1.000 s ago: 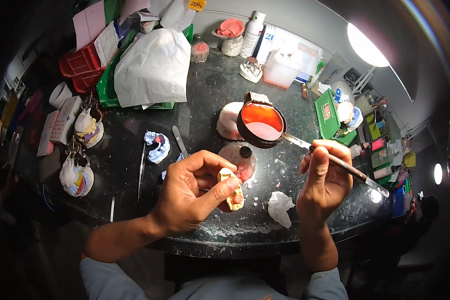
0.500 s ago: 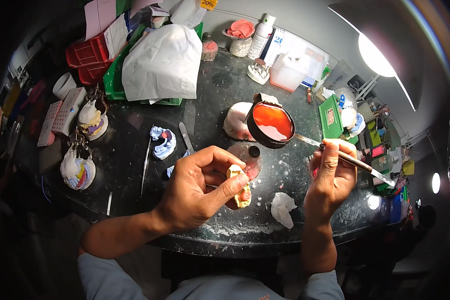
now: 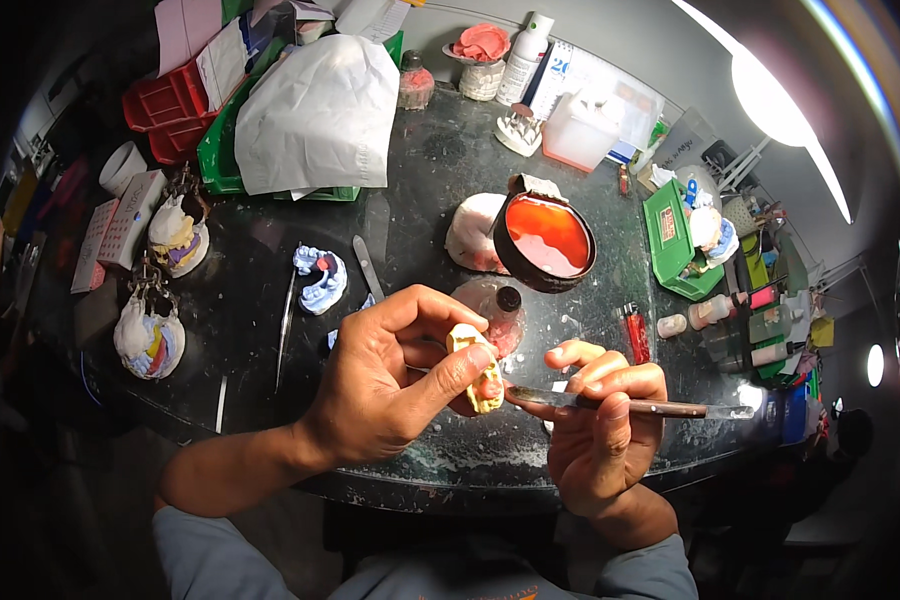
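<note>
My left hand [image 3: 385,385] pinches a small yellow dental cast [image 3: 486,398] between thumb and fingers, with a pinkish patch on its surface. In my right hand [image 3: 610,440] is a wax knife [image 3: 660,408] with a dark wooden handle, gripped by thumb and fingers. Its narrow blade points left, the tip at the right side of the cast; whether they touch I cannot tell. Beyond my hands, a dark round pot [image 3: 560,284] of glossy red wax [image 3: 548,228] sits tilted towards me. A glass bottle [image 3: 507,335] with a black cap stands between pot and cast.
Blue dental casts [image 3: 322,290], a metal spatula [image 3: 368,268] and a thin instrument [image 3: 286,320] lie left of my hands. Two mounted models [image 3: 150,335] stand farther left. Green bins [image 3: 218,165] are at the back left; a green box [image 3: 667,235] stands right.
My right hand has come down and left, bringing the knife tip from the wax pot's rim to the cast. My left hand has barely moved.
</note>
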The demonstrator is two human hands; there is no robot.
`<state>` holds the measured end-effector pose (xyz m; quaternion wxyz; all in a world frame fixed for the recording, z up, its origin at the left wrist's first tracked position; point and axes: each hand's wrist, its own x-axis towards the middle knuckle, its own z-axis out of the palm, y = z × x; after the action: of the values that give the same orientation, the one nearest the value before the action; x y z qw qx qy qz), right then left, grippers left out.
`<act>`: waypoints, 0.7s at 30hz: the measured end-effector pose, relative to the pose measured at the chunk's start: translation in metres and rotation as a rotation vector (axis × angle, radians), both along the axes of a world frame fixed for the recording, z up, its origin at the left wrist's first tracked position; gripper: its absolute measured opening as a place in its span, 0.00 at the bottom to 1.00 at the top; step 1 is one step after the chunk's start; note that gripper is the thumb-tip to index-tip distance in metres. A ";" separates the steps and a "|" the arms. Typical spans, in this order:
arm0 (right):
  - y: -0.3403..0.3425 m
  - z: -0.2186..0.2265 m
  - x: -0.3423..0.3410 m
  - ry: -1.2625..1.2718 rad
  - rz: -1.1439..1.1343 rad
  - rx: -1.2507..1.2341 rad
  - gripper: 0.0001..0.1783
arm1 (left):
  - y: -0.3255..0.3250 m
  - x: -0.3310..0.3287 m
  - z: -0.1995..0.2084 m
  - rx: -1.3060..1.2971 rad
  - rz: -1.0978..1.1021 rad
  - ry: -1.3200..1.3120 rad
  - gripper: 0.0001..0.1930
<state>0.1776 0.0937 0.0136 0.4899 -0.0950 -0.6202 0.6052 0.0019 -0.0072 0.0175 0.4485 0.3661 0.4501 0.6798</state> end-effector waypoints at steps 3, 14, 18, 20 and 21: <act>-0.002 -0.001 -0.001 0.008 0.011 -0.002 0.09 | -0.001 0.000 0.001 -0.007 -0.001 0.001 0.11; 0.007 -0.006 -0.002 0.018 0.024 0.207 0.08 | 0.000 0.000 0.001 0.010 -0.001 0.002 0.11; 0.006 -0.003 -0.004 0.018 0.021 0.249 0.07 | -0.001 0.000 0.000 0.014 0.000 -0.001 0.11; 0.006 -0.004 -0.003 0.024 0.020 0.247 0.07 | -0.001 0.000 0.000 0.013 -0.005 -0.001 0.11; 0.006 -0.004 -0.003 0.029 0.020 0.246 0.06 | -0.001 0.000 0.001 0.013 -0.010 0.000 0.11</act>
<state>0.1751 0.1001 0.0099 0.5008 -0.0193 -0.6835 0.5307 0.0016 -0.0083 0.0182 0.4495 0.3710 0.4437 0.6808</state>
